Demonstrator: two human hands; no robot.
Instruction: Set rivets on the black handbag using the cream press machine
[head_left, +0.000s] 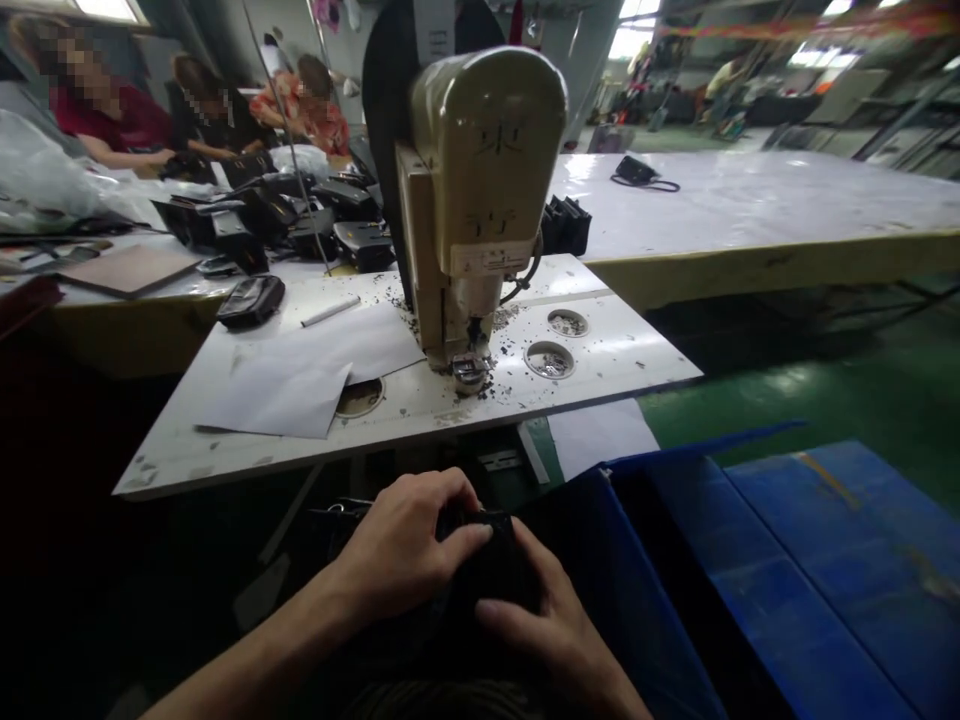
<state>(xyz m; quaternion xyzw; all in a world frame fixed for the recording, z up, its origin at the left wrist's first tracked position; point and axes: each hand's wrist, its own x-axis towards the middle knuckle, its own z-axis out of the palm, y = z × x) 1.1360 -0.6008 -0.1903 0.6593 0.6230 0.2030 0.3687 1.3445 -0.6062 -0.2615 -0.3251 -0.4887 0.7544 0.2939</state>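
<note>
Both my hands hold a small black pouch (491,565) low in front of me, below the edge of the white machine table (225,455). My left hand (401,550) grips its left and top side, fingers curled over it. My right hand (551,620) covers its right and lower side. Most of the pouch is hidden by my fingers and the dark. Ahead stands a beige sewing machine (484,170) with its presser foot (470,372) down on the table, dark scraps scattered round it.
White paper sheets (300,375) and a white pen (330,311) lie left of the machine. Several black pouches (285,215) are piled on the far table, where other people sit. A blue bin (787,560) is at my right. A long white table (750,205) stretches right.
</note>
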